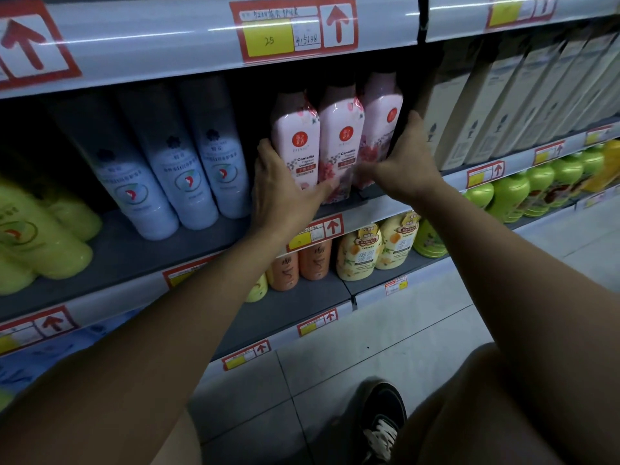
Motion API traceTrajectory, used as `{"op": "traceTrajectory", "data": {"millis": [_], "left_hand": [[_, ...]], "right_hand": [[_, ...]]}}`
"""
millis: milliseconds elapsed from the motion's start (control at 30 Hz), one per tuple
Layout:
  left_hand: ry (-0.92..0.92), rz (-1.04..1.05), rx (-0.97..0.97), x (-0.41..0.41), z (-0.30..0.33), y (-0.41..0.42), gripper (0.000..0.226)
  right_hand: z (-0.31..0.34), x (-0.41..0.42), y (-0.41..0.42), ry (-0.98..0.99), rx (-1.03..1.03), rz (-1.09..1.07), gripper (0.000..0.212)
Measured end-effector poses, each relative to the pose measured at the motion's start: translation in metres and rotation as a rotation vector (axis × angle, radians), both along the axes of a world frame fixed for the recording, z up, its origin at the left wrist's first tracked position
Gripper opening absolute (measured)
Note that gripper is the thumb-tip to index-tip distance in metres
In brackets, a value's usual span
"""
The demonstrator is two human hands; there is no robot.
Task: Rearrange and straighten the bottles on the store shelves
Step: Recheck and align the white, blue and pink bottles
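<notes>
Three pink Camellia conditioner bottles stand side by side on the middle shelf (134,250): a left bottle (297,135), a middle bottle (340,142) and a right bottle (380,129). My left hand (278,186) presses against the left side of the left bottle, thumb across its lower front. My right hand (406,162) clasps the right side of the right bottle, thumb reaching over the lower fronts. Together the hands squeeze the group from both sides.
Three pale blue tube bottles (174,169) lean to the left of the pink ones, with yellow-green bottles (37,236) further left. Beige boxes (496,105) fill the shelf to the right. Orange bottles (302,263) and yellow bottles (372,253) stand on the shelf below.
</notes>
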State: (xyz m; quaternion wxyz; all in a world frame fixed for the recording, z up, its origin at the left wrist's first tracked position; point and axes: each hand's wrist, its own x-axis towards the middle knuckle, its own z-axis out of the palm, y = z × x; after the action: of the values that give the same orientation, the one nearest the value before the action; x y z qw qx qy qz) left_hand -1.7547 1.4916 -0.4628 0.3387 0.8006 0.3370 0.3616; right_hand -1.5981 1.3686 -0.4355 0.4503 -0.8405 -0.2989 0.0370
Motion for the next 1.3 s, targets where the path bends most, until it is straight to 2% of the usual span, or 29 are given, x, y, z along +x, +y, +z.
{"op": "traceTrajectory", "data": {"millis": [67,233,467,767,900,1300], "left_hand": [[-0.014,-0.004,-0.021,0.004,0.000,0.002,0.096],[-0.065,-0.001,-0.097,0.009,0.003,0.001,0.092],[-0.140,0.017,-0.209,0.014,0.001,0.002,0.077],[-0.202,0.044,-0.212,0.019,-0.009,0.006,0.067],[-0.230,0.043,-0.217,0.020,-0.011,0.008,0.064],[-0.216,0.057,-0.227,0.023,-0.011,0.004,0.064]], "right_hand": [[0.002,-0.004,-0.005,0.007,0.043,0.074,0.109],[-0.006,0.002,-0.004,0.072,0.089,0.192,0.110],[-0.012,0.011,-0.002,0.108,0.037,0.218,0.100],[-0.018,0.011,0.004,0.021,0.040,0.214,0.097],[-0.022,0.008,0.008,-0.048,0.049,0.144,0.084],[-0.022,0.006,0.004,-0.032,0.092,0.109,0.060]]}}
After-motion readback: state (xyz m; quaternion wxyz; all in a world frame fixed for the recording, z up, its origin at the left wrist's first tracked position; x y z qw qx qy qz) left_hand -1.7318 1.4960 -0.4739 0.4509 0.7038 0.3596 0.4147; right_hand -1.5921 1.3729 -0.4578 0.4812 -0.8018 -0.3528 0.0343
